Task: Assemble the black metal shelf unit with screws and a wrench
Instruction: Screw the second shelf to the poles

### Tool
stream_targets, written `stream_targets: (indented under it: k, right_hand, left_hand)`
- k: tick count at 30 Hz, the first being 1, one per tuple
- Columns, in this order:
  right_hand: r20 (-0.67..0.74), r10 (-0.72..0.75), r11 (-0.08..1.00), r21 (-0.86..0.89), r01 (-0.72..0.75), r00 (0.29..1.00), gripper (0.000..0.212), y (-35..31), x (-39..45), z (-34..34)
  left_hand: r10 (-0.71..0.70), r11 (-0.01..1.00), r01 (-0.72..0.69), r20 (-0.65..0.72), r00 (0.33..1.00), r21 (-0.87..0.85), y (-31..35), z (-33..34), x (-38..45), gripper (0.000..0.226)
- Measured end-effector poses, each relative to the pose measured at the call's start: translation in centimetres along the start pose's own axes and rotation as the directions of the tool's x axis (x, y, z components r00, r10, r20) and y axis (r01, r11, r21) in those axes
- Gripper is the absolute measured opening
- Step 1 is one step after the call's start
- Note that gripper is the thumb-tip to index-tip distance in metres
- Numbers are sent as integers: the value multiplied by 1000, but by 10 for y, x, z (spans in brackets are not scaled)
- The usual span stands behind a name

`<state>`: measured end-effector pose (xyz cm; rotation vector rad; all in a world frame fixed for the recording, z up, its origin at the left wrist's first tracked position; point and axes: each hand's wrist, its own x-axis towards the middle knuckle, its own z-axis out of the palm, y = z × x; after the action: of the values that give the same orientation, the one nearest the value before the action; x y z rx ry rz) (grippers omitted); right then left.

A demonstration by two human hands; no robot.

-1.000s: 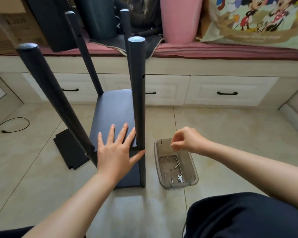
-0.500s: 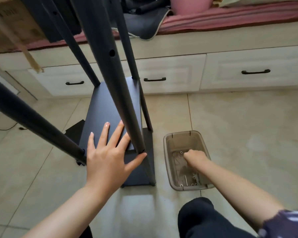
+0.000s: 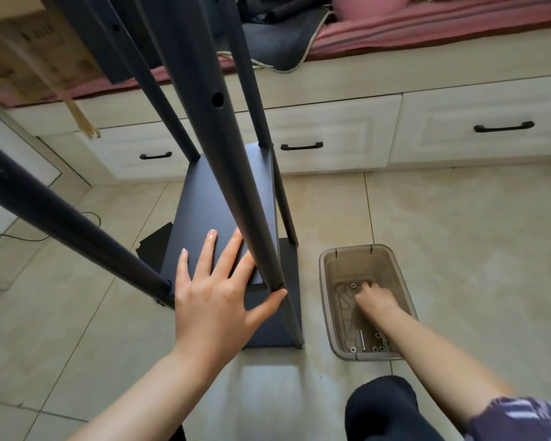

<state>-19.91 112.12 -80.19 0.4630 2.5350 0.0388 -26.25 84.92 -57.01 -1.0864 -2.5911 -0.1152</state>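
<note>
Your shelf unit (image 3: 223, 218) stands on the tile just left of the plastic bin (image 3: 368, 300), and only your left hand (image 3: 217, 300) steadies it, fingers spread flat on the black shelf panel (image 3: 204, 224). Ease off and the posts could tip. Your right hand (image 3: 374, 299) is curled down in the bin among the loose screws (image 3: 376, 343); whether it has pinched one, I can't tell.

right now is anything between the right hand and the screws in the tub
Nothing visible does. The right hand is already down inside the clear plastic tub, fingers at its far end, with loose screws lying bare near the arm. The tub has no lid on.
</note>
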Motion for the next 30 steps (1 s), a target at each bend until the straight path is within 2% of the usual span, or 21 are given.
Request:
stream_targets:
  k: [8, 12, 15, 17, 19, 21, 25, 30]
  right_hand:
    - [-73, -73, 994, 74, 79, 995, 37, -7, -17, -17]
    - [-95, -113, 976, 175, 129, 989, 25, -11, -47, -45]
    - [-185, -125, 939, 294, 177, 975, 10, -8, -81, -66]
    - [-223, -100, 872, 450, 194, 970, 11, -6, -104, -83]
    - [-241, -51, 757, 623, 195, 969, 10, -5, -128, -105]
    - [-253, -23, 662, 721, 204, 967, 7, -6, -151, -130]
    - [-272, -82, 586, 765, 267, 959, 23, -10, -195, -182]
    - [-229, -124, 516, 817, 260, 966, 11, -21, -233, -237]
  left_hand:
    - [4, 1000, -4, -20, 1000, -9, 0, 1, 0, 71]
    - [-2, 1000, 2, 26, 1000, -11, 1, -2, 0, 73]
    - [-1, 1000, 2, 68, 998, -14, 1, -5, 1, 76]
    - [6, 1000, -5, 91, 996, -10, 1, -8, 1, 77]
    - [6, 1000, -7, 140, 990, 3, 0, -10, 2, 81]
    - [0, 1000, -3, 191, 982, 15, -1, -10, 2, 86]
    - [1, 1000, -3, 242, 970, 9, -4, -7, 4, 91]
    - [2, 1000, -2, 276, 961, 0, -6, -7, 5, 91]
